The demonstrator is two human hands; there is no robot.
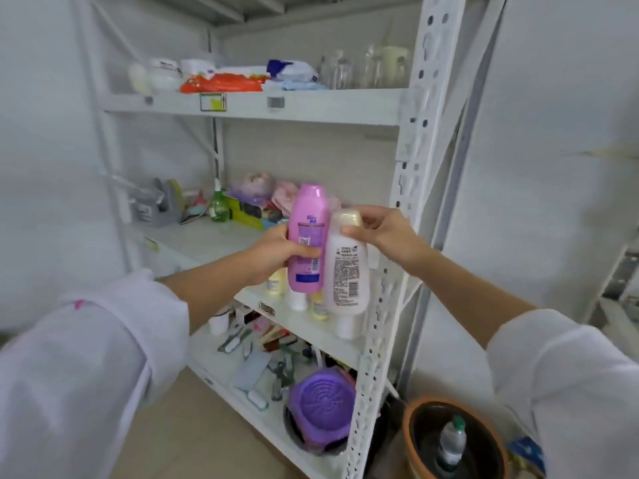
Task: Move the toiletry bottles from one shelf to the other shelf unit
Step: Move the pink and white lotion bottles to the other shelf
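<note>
Hands [276,254] gripping 2 touching bottles [307,236].

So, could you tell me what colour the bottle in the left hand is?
Pink bottle, with a purple label; head view.

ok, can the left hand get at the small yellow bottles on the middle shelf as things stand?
Probably not right now. The left hand already grips the pink bottle, which hangs right in front of the small yellow bottles on the shelf. It would need to put that down first.

We can read no text anywhere. The pink bottle [308,236] and white bottle [346,267] carry labels (print too blurred).
</note>
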